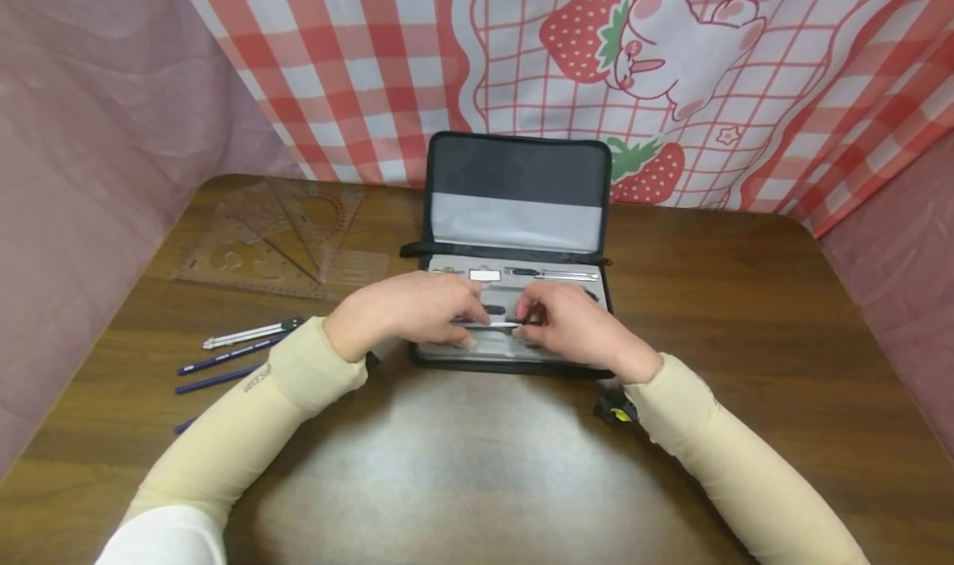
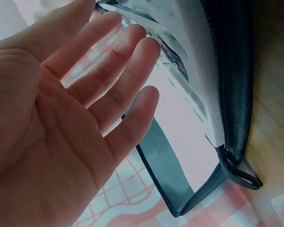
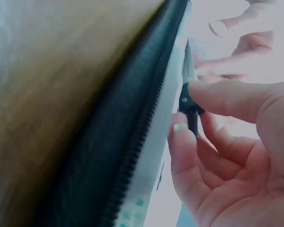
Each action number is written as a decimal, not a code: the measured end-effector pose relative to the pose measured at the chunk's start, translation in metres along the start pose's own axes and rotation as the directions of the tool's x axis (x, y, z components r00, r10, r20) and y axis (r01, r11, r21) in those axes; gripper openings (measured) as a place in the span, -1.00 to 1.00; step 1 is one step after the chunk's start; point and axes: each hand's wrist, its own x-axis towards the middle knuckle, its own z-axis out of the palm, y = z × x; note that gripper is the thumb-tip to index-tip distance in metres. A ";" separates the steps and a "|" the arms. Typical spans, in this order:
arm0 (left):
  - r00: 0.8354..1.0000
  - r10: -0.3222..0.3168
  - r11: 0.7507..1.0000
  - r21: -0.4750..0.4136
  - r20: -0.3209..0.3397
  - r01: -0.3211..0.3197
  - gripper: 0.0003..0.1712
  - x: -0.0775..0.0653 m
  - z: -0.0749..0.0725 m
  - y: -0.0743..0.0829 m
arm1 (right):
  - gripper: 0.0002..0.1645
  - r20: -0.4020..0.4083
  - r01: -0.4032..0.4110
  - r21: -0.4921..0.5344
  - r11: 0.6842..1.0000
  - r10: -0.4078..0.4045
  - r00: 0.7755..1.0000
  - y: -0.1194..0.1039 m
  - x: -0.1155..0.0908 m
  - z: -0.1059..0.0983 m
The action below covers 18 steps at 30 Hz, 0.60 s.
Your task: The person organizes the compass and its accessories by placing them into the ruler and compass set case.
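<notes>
A zippered drafting case lies unfolded on the table, its lid leaning up at the back. My right hand is over the right half of its tray and pinches the black screwed head of a drawing compass between thumb and fingertips. The compass's silver legs point left, low along the tray's front. Reaching in from the left, my left hand has its fingers loosely extended around the legs' end. In the left wrist view, its fingers are spread and slightly bent beside the tray.
Clear set squares lie at the back left. In front of them are another silver compass and several dark blue pencils. A black and yellow item sits by the right sleeve. A white eraser is in the tray.
</notes>
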 end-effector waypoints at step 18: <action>0.999 0.050 0.997 0.057 -0.010 -0.049 -0.61 -0.001 0.004 0.000 | -0.79 -0.053 0.172 -0.066 0.983 -0.175 0.983 0.002 0.001 0.006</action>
